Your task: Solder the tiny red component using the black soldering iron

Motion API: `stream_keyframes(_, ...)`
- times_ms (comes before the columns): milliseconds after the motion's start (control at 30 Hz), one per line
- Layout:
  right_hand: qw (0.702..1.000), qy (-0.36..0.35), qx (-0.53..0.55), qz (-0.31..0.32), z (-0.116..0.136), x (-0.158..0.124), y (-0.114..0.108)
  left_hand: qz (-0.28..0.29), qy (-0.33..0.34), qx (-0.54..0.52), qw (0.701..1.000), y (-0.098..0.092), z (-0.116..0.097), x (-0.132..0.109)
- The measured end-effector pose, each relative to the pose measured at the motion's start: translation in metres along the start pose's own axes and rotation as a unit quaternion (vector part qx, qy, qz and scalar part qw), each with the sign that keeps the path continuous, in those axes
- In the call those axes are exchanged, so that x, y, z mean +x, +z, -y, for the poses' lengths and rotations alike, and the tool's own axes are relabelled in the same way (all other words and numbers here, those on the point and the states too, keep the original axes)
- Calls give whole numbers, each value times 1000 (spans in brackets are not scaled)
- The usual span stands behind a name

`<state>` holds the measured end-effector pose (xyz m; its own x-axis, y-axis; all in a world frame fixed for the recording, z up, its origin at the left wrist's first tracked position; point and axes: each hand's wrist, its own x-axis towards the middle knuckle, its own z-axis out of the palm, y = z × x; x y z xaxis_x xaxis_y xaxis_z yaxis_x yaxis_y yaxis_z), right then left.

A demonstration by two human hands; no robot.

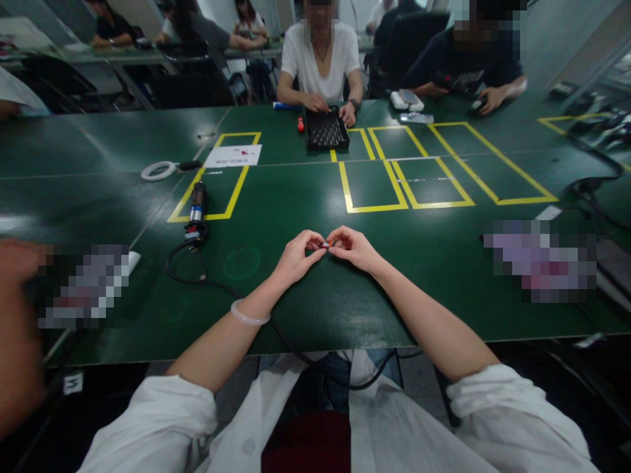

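Observation:
Both my hands meet over the green table (296,309), fingertips almost touching. Between them is a small orange-red piece (326,245) with a dark and a light part; it is too small for me to name. My left hand (302,255) pinches its left side with thumb and fingers. From the right, my right hand (351,247) pinches the other side, its fingers curled. The fingers cover most of the piece.
At left stand a black cylindrical device (198,203) with a cable, a white ring (158,171) and a paper sheet (234,156). Yellow tape outlines (377,209) mark the table. Across, a person handles a black tray (326,131) beside a red object (301,124). Another person's arm (20,328) is at far left.

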<state>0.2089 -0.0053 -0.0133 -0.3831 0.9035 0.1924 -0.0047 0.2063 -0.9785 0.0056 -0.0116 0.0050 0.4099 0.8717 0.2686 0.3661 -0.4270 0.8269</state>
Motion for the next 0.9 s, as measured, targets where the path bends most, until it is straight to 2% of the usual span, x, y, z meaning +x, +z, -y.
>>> stream_keyframes(300, 998, -2, -65, -5, 0, 1, 0, 6, -10, 2, 1000, 0, 0, 0)
stream_keyframes(900, 997, 2, -74, 2, -2, 0, -1, 21, -8, 20, 1000, -3, -2, 0)
